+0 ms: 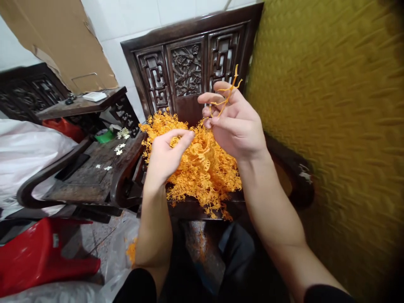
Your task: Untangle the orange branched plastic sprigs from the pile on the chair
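A big heap of orange plastic branch pieces (pixel 202 168) lies on the seat of a dark carved wooden chair (pixel 189 63). My right hand (pixel 235 124) is raised above the heap, fingers curled around a thin orange sprig (pixel 227 93) that sticks up past my fingertips. Lower and to the left, my left hand (pixel 166 153) has thumb and forefinger pinched together at the top of the heap, on or just above the orange pieces; whether it grips one is hidden.
A yellow textured panel (pixel 331 126) fills the right side. Left of the chair are a dark wooden side table (pixel 91 168) with small white flowers (pixel 120 147), a red plastic stool (pixel 41 252), white plastic sheeting (pixel 25 151), and cardboard (pixel 63 38) against the tiled wall.
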A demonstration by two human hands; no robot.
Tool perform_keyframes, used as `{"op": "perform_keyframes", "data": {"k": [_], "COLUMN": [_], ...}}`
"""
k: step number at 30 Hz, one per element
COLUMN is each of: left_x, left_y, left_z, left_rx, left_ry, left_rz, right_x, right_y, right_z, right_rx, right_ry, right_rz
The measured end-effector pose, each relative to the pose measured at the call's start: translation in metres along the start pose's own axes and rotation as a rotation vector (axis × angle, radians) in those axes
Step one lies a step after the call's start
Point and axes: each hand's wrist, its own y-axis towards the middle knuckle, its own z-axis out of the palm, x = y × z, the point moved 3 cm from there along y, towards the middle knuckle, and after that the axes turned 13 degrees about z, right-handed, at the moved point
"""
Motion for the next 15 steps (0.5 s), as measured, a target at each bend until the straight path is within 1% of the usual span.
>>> {"op": "perform_keyframes", "data": {"k": [1, 3, 6, 8, 9, 13, 15], "left_x": [-0.002, -0.004, -0.005, -0.004, -0.003, 0.004, 0.005], "left_y": [0.000, 0.000, 0.001, 0.002, 0.001, 0.000, 0.000], "left_z": [0.004, 0.012, 0.019, 0.019, 0.016, 0.005, 0.002], "left_rx": [0.026, 0.082, 0.174, 0.188, 0.167, -0.006, -0.071], "left_ry": [0.055, 0.074, -0.026, -0.074, -0.073, -0.054, -0.052], "left_rz": [0.010, -0.005, -0.005, 0.010, 0.010, -0.010, -0.005], "right_x": [0.000, -0.001, -0.002, -0.002, -0.002, -0.002, -0.004], "right_y": [-0.001, -0.004, -0.007, -0.007, -0.007, -0.003, -0.002], "right_z": [0.002, 0.007, 0.014, 0.016, 0.016, 0.013, 0.012], "right_rx": [0.025, 0.078, 0.168, 0.207, 0.213, 0.187, 0.171], "right_ry": [0.012, 0.040, 0.102, 0.136, 0.147, 0.166, 0.138], "right_rz": [-0.004, 0.005, 0.020, 0.009, 0.001, -0.052, -0.065]}}
